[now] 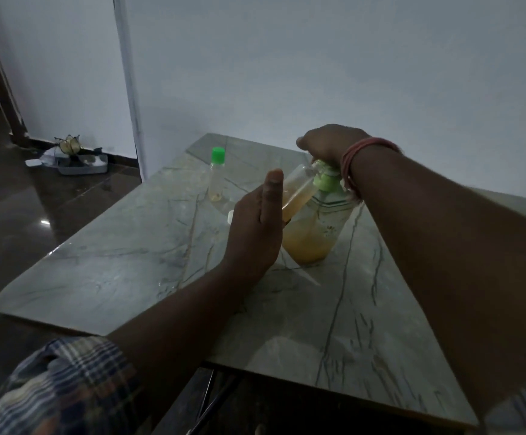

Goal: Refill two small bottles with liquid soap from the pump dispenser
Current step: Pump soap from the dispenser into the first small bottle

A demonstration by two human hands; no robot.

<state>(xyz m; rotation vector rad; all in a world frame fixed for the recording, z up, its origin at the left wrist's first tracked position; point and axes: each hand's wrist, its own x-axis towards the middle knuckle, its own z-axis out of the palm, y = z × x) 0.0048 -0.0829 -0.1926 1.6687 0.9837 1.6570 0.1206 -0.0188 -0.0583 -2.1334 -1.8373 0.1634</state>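
Note:
A clear pump dispenser [315, 237] with yellow soap in its lower half stands on the marble table [129, 262]. My right hand [329, 144] sits on top of its green pump head [327, 183], fingers curled down over it. My left hand [255, 227] grips a small open bottle [299, 189], tilted, with its mouth up at the pump's nozzle. Yellow soap lies along the bottle's lower side. A second small bottle [216, 177] with a green cap stands upright further back on the left, a little soap at its bottom.
A small pale object [230, 216], perhaps a cap, lies just behind my left hand. The table's back edge meets a white wall. On the dark floor at the left lie a grey tray [82, 166] and a decorative piece.

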